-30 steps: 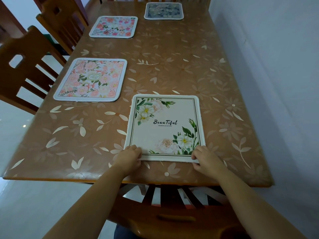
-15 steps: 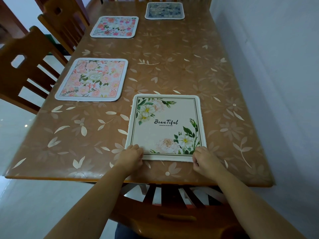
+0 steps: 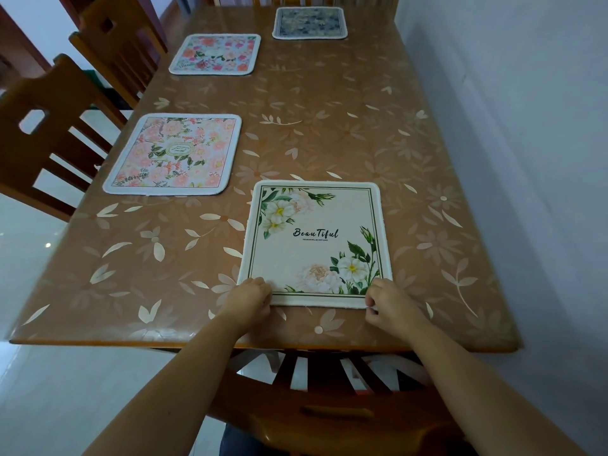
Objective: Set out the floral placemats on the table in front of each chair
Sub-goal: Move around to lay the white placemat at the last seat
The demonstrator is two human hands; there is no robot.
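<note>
We pinch cream placemat (image 3: 316,245) near corners, left hand (image 3: 248,299) and right hand (image 3: 390,302) fingers clamped, on table (image 3: 329,126).

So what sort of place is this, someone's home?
Probably a home dining area: a long wooden table under a leaf-patterned cover, set against a wall, wooden chairs drawn up to it, and floral placemats laid before them. The left hand and right hand hold the nearest placemat by its edge.
</note>
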